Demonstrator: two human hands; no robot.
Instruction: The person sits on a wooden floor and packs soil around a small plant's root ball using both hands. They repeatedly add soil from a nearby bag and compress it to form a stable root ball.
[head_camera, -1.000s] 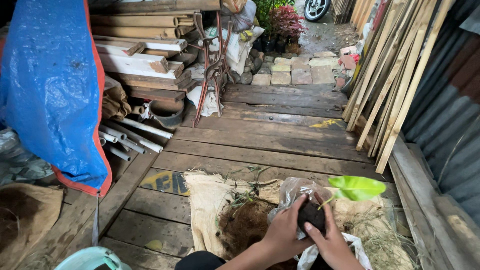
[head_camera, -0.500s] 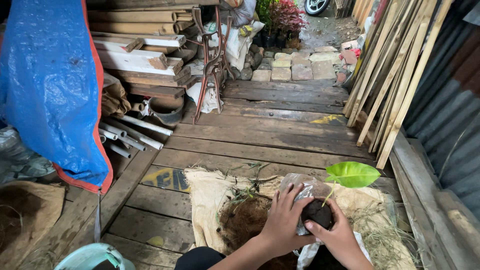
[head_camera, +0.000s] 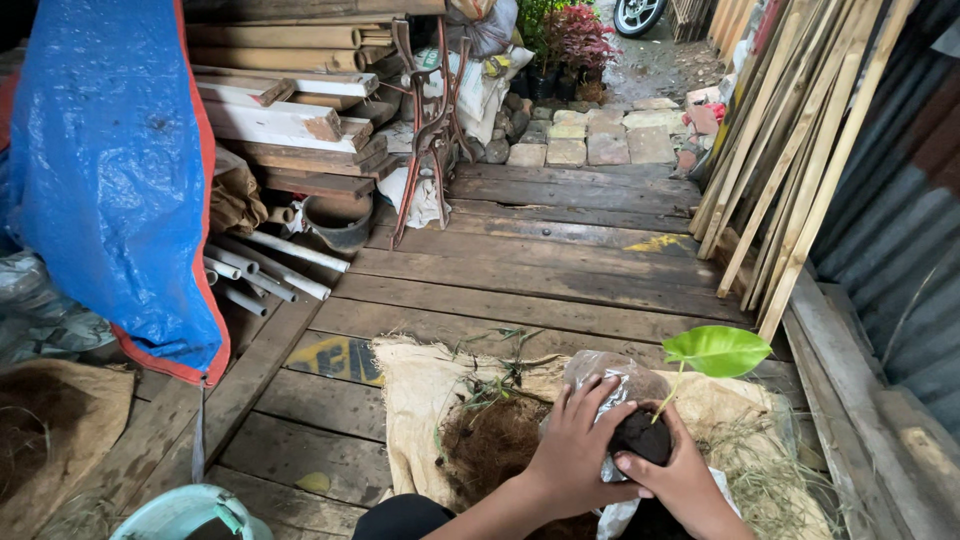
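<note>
At the bottom of the frame, right of centre, the left hand (head_camera: 572, 455) and the right hand (head_camera: 683, 480) are cupping a dark ball of soil (head_camera: 641, 436) between them; the left hand's fingers (head_camera: 590, 400) are lying spread over the ball and over a piece of clear plastic wrap (head_camera: 598, 372) bunched behind it, while the right hand's fingers are curling up against the ball's lower right side, the thumb pressing along its bottom edge. A thin stem is rising from the ball, carrying a single bright green leaf (head_camera: 716, 350) that is hanging just above and to the right of the hands. Under the hands a pale burlap sack (head_camera: 420, 400) is lying spread on the wooden plank floor (head_camera: 540, 270), holding a heap of brown coconut fibre (head_camera: 495, 440) just left of the hands and dry grass (head_camera: 770, 470) to their right. A blue tarp (head_camera: 100, 170) is hanging at the upper left, stacked timber (head_camera: 290, 110) is sitting beside it, bamboo poles (head_camera: 800, 130) are leaning at the upper right, and a pale green bucket (head_camera: 185, 512) is showing at the bottom left
</note>
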